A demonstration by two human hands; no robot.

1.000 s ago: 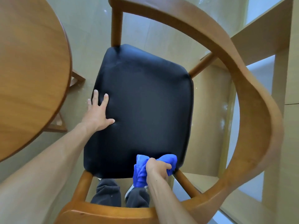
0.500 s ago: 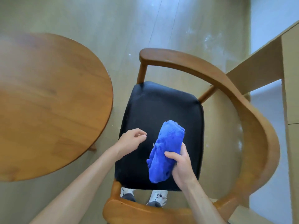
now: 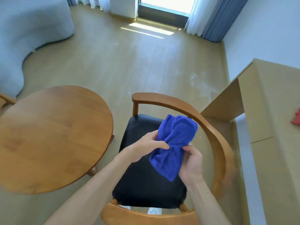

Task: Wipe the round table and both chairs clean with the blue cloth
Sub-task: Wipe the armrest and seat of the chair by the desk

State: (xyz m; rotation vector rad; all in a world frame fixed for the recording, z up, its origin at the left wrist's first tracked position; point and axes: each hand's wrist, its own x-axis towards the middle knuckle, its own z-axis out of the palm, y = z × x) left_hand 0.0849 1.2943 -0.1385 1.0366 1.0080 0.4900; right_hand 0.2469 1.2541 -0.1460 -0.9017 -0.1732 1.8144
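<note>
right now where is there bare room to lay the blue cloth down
The round wooden table top is bare across its surface, left of the chair. The black padded chair seat is bare along its near and left parts. It is crowded over the seat's middle, where the left hand and right hand both grip the bunched blue terry cloth.

Grey curved sofa (image 3: 24, 38); blue-grey curtains (image 3: 220, 18); bright window (image 3: 165, 4); tan desk (image 3: 272, 111) bearing red item (image 3: 296, 120).

cloth (image 3: 174, 143): blue | seat (image 3: 146, 189): black | table (image 3: 48, 137): brown | sofa (image 3: 24, 30): perhaps grey-blue
</note>
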